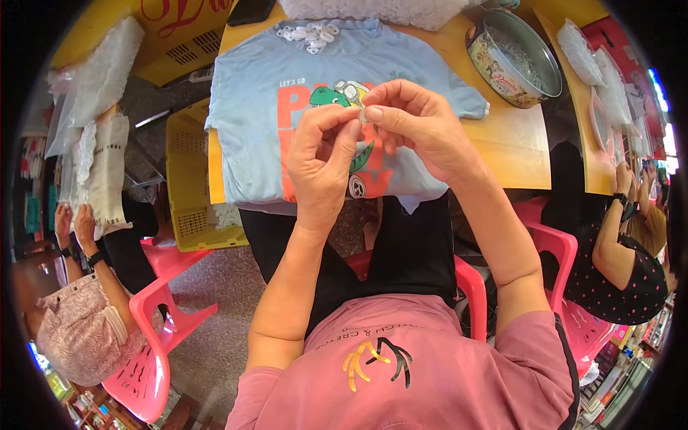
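Note:
My left hand and my right hand meet above the blue T-shirt spread on the table. Thumb and forefinger of each are pinched together, tip to tip with the other hand. Between them is a small pale piece, too small and too covered by fingers to name. Under the hands, the shirt's orange lettering and green dinosaur print partly show. A little heap of small white plastic pieces lies near the shirt's neck.
An oval tin holding small shiny pieces stands at the right on the wooden table. Behind lies a bulging clear bag of white pieces. A yellow crate sits left. People work on both sides, near pink chairs.

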The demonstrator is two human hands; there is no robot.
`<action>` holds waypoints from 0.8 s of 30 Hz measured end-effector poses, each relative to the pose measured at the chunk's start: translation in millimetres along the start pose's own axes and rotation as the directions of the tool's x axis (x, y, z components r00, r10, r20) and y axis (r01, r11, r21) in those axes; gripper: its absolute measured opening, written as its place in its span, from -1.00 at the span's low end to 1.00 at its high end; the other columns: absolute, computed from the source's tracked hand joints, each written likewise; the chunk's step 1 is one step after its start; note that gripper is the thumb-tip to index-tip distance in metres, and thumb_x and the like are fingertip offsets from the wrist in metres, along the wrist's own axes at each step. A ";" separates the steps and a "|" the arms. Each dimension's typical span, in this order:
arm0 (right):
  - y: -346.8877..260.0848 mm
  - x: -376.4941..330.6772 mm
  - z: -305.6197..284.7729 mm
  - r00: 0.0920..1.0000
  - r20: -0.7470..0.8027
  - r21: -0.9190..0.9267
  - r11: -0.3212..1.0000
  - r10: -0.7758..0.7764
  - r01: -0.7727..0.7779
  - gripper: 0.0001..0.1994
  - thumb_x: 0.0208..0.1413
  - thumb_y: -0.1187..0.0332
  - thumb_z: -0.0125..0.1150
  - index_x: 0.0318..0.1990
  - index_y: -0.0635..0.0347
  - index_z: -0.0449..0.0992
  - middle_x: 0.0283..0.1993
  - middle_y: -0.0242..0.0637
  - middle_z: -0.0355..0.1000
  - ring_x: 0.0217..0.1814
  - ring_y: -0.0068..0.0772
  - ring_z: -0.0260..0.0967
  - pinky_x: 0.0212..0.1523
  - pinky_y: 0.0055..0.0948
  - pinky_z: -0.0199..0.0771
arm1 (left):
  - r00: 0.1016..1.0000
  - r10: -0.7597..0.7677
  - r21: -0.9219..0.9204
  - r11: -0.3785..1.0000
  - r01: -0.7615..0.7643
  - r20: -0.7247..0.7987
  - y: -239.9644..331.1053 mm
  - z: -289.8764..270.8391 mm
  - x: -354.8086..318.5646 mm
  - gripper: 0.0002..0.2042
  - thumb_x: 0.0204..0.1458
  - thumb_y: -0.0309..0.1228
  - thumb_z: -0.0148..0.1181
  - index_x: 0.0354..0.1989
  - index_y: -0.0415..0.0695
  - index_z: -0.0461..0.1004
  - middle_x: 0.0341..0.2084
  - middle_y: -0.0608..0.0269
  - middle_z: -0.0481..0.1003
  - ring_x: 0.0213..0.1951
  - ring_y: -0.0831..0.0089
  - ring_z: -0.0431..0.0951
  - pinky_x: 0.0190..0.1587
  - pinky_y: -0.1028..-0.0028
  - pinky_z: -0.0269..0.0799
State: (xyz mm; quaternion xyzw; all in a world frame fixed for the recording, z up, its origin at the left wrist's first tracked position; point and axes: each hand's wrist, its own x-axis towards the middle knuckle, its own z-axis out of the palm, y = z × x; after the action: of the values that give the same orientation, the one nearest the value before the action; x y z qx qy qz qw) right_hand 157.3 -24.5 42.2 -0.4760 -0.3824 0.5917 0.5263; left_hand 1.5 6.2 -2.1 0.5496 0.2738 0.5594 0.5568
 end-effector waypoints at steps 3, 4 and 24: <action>2.1 -3.3 -0.1 0.999 -0.011 0.041 0.999 -0.036 0.036 -0.77 0.15 0.37 0.28 -0.08 0.25 0.47 -0.28 -0.40 0.46 -0.39 -0.68 0.37 -0.38 -0.65 0.41 | 1.000 -0.024 -0.052 0.998 0.025 0.008 7.6 2.3 -1.5 -0.89 0.15 -0.57 0.17 -0.17 -0.19 0.49 -0.32 0.39 0.48 -0.35 0.69 0.47 -0.29 0.67 0.40; 3.6 -4.0 1.0 0.999 -0.012 0.043 0.998 -0.035 0.036 -0.77 0.15 0.37 0.28 -0.08 0.25 0.47 -0.28 -0.40 0.46 -0.39 -0.68 0.37 -0.38 -0.65 0.41 | 0.993 -0.115 -0.105 0.988 0.114 -0.005 10.1 3.0 -0.6 -0.89 0.15 -0.55 0.19 -0.16 -0.19 0.49 -0.32 0.39 0.48 -0.35 0.70 0.47 -0.30 0.68 0.40; 27.8 -17.6 9.8 0.872 -0.149 -0.438 0.822 -0.466 0.364 -0.86 0.11 0.58 0.24 -0.17 0.34 0.51 -0.23 -0.31 0.50 -0.22 -0.57 0.46 -0.19 -0.57 0.49 | 0.962 -0.260 -0.036 0.964 0.263 0.086 4.7 -5.4 -1.1 -0.91 0.17 -0.49 0.18 -0.19 -0.20 0.47 -0.41 0.40 0.50 -0.42 0.70 0.44 -0.37 0.67 0.35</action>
State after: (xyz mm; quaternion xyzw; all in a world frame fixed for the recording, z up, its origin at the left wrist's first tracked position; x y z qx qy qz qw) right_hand 140.6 -45.7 21.0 -0.5474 -0.5196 0.3072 0.5797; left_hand -5.2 5.8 0.6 0.5175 0.3083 0.4646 0.6491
